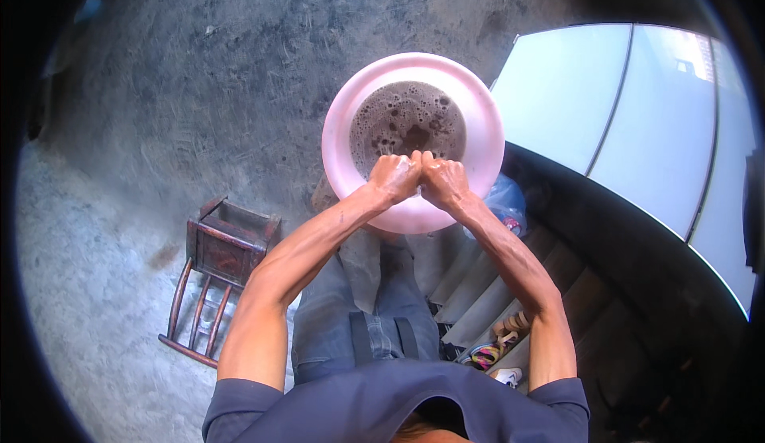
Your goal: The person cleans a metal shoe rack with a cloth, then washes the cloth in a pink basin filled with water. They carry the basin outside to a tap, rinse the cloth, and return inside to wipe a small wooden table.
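My left hand [397, 175] and my right hand [443, 177] are curled into fists, pressed together at the knuckles. Both look wet, with suds on the left one. They are above the near side of a round pink plastic basin [342, 105]. Inside the basin is murky brown-grey water [406, 108] with foam and bubbles on its surface. A darker gap in the foam lies just beyond my knuckles. My palms and fingertips are turned out of sight, so whether they grip anything is hidden. A small pale spot shows between the wrists.
A small dark wooden chair [230, 246] is on the concrete floor [239, 96] at left. At right stands a unit with white glossy panels [562, 90]. A clear plastic bag [508, 201] lies beside the basin. Shoes [487, 354] sit on slats by my right leg.
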Demonstrator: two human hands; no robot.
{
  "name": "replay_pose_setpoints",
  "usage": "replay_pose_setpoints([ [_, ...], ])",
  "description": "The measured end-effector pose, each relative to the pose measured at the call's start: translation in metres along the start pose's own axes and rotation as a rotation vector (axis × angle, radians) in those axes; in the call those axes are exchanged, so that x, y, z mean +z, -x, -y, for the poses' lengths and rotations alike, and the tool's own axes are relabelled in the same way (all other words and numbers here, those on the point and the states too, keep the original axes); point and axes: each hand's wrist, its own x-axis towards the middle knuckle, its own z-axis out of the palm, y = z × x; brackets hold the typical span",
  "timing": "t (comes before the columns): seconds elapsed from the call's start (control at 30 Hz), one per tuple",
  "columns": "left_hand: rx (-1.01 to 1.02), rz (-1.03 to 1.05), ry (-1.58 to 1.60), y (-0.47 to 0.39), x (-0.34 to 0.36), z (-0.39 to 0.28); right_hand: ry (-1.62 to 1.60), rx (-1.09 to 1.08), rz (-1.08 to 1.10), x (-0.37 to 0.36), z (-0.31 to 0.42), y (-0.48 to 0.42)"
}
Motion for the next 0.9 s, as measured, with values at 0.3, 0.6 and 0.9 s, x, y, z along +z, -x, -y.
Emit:
replay_pose_setpoints([
  [0.3,0.230,-0.159,-0.164,-0.003,0.013,0.013,-0.409,0.187,0.082,0.027,0.001,0.006],
  [0.6,0.356,-0.200,-0.231,0.003,0.005,0.018,-0.929,0.399,0.212,0.010,0.019,0.018],
  [0.9,0.406,-0.188,-0.289,0.005,-0.005,0.017,-1.367,0.554,0.396,0.000,0.025,0.022],
])
